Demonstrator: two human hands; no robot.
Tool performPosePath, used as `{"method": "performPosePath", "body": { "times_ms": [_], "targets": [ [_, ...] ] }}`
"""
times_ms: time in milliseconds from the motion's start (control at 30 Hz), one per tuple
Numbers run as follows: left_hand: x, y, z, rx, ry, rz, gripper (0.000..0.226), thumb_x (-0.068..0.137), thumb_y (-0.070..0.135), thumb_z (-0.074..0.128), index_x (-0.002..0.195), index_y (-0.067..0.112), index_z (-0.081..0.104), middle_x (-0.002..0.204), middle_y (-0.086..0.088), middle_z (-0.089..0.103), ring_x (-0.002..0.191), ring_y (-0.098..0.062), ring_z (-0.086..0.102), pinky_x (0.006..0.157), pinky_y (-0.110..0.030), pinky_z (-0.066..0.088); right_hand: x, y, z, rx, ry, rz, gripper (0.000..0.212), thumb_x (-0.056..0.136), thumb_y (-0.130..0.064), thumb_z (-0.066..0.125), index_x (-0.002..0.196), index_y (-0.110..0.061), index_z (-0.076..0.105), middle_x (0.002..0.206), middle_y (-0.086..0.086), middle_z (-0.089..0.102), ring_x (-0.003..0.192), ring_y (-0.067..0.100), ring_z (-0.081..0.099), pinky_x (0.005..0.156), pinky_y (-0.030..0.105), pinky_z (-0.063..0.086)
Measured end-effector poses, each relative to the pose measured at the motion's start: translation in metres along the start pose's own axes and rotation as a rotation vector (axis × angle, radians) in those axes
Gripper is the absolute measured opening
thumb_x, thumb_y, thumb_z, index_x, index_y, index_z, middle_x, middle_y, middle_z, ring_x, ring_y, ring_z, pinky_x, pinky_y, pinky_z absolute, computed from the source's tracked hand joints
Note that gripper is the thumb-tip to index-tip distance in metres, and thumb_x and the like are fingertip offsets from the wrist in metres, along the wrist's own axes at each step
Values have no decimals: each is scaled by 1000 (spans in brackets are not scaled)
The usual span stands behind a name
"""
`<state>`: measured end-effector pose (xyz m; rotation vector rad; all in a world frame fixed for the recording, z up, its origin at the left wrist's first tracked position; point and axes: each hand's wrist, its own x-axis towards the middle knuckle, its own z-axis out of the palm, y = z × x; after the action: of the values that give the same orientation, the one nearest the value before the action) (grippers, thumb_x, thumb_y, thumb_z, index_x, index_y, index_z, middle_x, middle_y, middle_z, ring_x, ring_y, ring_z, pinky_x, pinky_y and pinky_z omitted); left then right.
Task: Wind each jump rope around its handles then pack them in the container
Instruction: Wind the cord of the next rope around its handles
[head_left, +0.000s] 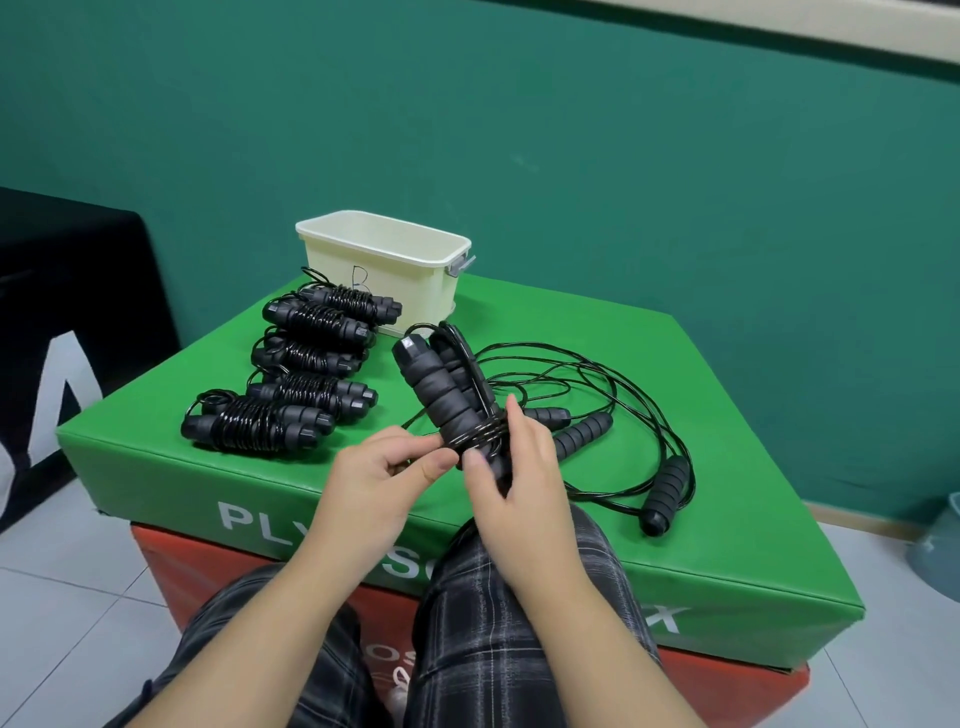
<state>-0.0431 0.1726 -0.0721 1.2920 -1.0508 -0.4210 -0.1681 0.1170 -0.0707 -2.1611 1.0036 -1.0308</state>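
In front of the person's lap, the right hand (511, 462) wraps its fingers and thumb around the low end of two black foam jump rope handles (441, 395), held side by side and tilted up and away. A few loops of thin black cord (480, 432) go around them already. The left hand (387, 470) sits just beside, its thumb and curled fingers pinching the cord to feed it on. The rest of that cord trails off over the green padded box (701, 467).

This rope looks only just started. Five wound black rope bundles (306, 364) lie in a row on the left of the box. One more loose black rope (628, 441) lies in a messy heap on the right, not wound yet. The cream plastic tub (384, 260) stands at the back, and I cannot see any rope inside it, so the packing seems still to come. Both arms reach forward from below.
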Motion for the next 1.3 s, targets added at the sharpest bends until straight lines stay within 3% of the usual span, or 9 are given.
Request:
{"method": "performPosePath", "body": {
  "times_ms": [200,333,500,600,700,833,933,1100,1300],
  "targets": [
    [-2,-1,1,-5,-38,22,9,73,25,65,79,32,68,65,16,59,64,3,53,65,-7,38,2,1,1,-137,-10,7,89,85,-56,58,152,-20,12,146,-5,31,132,9,19,108,22,18],
    [-3,-9,-3,36,-109,66,16,82,30,58,95,33,67,75,15,57,69,2,52,69,-9,39,1,4,-1,0,38,79,73,88,-47,59,149,-22,27,139,-4,45,131,11,32,110,29,28],
    [-2,-8,-1,88,-66,85,19,91,19,58,90,36,66,76,14,64,67,2,55,65,-8,40,-2,3,1,157,75,176,78,75,-72,50,141,-31,40,122,-7,60,118,11,53,102,37,43],
    [0,-10,5,29,5,-64,16,89,13,60,78,24,60,59,8,59,56,3,50,62,-16,41,-4,-1,-6,277,65,174,57,84,-57,59,132,-29,48,106,-24,61,103,-10,57,89,12,44],
    [0,-17,8,-77,-17,-122,22,84,41,62,81,21,56,56,11,51,52,1,43,59,-26,36,-6,-3,-12,346,32,130,51,83,-48,54,127,-21,53,91,-33,54,91,-28,49,76,-2,36],
    [-1,-22,4,-106,-161,-158,71,49,92,50,89,37,70,72,2,51,66,-9,44,64,-24,37,-6,3,-6,320,14,80,78,76,-73,47,127,-15,58,101,-13,68,100,-3,60,88,18,47],
    [-1,-22,-2,-47,-186,-138,99,53,93,46,87,2,64,84,-5,52,81,-13,45,75,-32,36,-5,1,-6,309,-4,88,82,68,-75,37,129,-23,55,107,-20,61,103,-10,55,86,9,41],
    [-2,-6,-3,29,-24,-114,51,72,58,54,40,22,37,56,7,36,58,-7,36,58,-21,29,-3,0,-2,230,185,-75,26,86,-53,47,112,-51,52,117,-21,49,112,2,49,92,13,39],
    [-3,-10,-6,63,10,-81,44,71,42,59,37,20,42,53,6,39,50,-6,35,53,-20,28,-2,7,3,150,221,-177,29,92,-42,45,113,-36,64,110,-15,48,110,1,47,93,11,35]
  ]
}}
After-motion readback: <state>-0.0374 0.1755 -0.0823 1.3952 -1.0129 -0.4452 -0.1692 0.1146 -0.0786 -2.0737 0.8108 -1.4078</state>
